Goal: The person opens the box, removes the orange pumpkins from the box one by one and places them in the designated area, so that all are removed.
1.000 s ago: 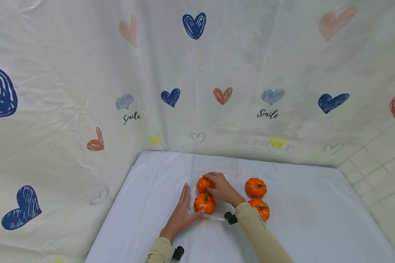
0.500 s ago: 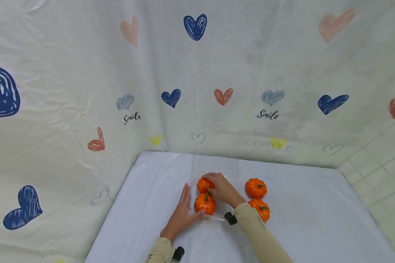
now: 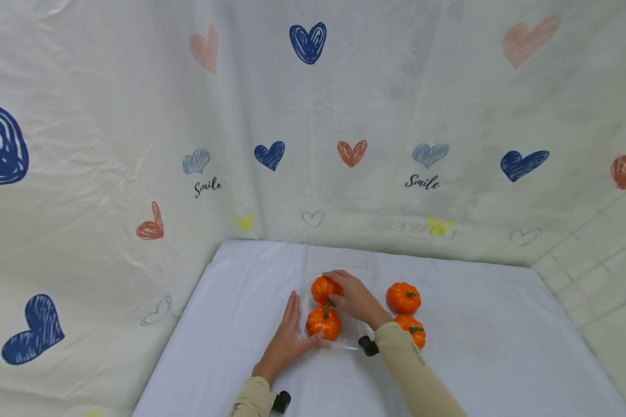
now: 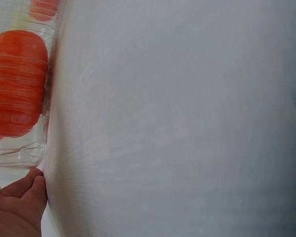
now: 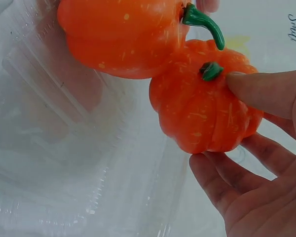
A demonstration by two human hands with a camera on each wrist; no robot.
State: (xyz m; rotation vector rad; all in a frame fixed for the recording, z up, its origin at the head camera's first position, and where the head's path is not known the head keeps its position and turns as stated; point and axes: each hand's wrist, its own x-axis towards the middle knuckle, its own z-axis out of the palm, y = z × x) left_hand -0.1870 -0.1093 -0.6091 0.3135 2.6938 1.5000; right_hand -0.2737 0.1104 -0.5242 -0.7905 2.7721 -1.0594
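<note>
A clear plastic clamshell box (image 3: 350, 335) lies with its lid folded back. Its left half holds an orange toy pumpkin (image 3: 319, 327) with a green stem. Just beyond that one, my right hand (image 3: 356, 298) grips a second toy pumpkin (image 3: 322, 289). In the right wrist view the thumb presses beside the stem of this gripped pumpkin (image 5: 202, 111), fingers around its far side and bottom, and it leans against its neighbour (image 5: 123, 42). My left hand (image 3: 288, 341) rests at the box's left side, fingers straight, thumb over the near edge.
Two more orange pumpkins, a far one (image 3: 403, 298) and a near one (image 3: 411, 330), sit right of the box, the near one partly behind the right sleeve. The lid (image 3: 339, 260) reaches toward the back edge. A heart-printed curtain (image 3: 313, 116) hangs behind the white table (image 3: 501, 336).
The right hand has shifted the far pumpkin slightly away from me, tilting its stem toward the near one. The left hand stays in place.
</note>
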